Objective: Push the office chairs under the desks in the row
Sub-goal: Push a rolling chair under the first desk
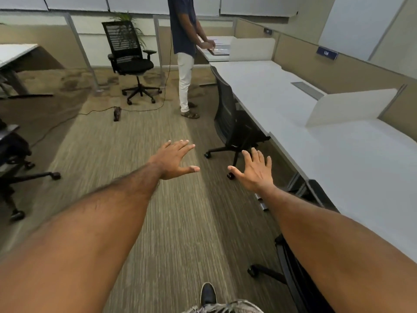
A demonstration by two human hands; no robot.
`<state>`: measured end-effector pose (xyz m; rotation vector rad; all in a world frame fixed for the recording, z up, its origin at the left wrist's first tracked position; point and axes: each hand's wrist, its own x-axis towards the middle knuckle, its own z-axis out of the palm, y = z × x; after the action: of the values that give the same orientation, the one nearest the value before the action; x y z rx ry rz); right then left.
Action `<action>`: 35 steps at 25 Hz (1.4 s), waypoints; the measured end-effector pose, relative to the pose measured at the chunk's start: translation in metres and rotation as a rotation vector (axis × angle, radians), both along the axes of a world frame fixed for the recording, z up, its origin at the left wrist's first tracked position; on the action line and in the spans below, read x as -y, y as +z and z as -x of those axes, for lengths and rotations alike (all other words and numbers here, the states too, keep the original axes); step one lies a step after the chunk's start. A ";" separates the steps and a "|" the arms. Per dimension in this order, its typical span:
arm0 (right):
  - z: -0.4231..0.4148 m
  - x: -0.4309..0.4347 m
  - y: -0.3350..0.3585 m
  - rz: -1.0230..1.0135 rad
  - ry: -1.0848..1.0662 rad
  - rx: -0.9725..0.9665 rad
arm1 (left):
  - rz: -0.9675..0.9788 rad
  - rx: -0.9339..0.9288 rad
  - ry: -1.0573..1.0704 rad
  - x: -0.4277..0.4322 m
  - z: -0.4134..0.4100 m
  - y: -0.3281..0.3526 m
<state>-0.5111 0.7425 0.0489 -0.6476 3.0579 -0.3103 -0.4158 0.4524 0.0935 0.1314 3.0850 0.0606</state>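
Observation:
Both my arms stretch forward over the carpet aisle. My left hand [174, 158] and my right hand [256, 170] are open with fingers spread, holding nothing. Just beyond them a black office chair [230, 116] stands tucked against the white desk row [270, 96] on the right, its backrest toward the aisle; neither hand touches it. A second black chair [293, 283] sits partly under the nearest desk below my right forearm, mostly hidden. Another black chair [129, 57] stands free in the open floor at the back.
A person [185, 53] stands at the far desk beside the row. A power strip [116, 113] with its cable lies on the carpet. One more black chair [13, 154] is at the left edge. Cubicle partitions [338, 71] back the desks.

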 end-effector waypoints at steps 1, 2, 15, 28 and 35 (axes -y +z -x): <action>0.019 0.009 0.000 0.002 -0.011 0.021 | -0.004 0.009 -0.001 0.011 0.023 0.001; 0.036 0.019 0.000 0.003 -0.016 0.028 | -0.008 0.006 0.000 0.022 0.044 0.002; 0.267 0.190 -0.043 0.007 -0.119 0.099 | -0.037 0.017 -0.066 0.206 0.328 -0.036; 0.458 0.353 -0.035 0.046 -0.405 0.048 | -0.049 -0.048 -0.376 0.341 0.607 -0.025; 0.589 0.416 -0.073 0.029 -0.533 -0.008 | 0.036 -0.011 -0.514 0.370 0.772 -0.041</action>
<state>-1.1004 0.3269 -0.0245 0.1829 3.1821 -0.3478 -1.1875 0.0822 0.0523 0.9106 2.9520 -0.0176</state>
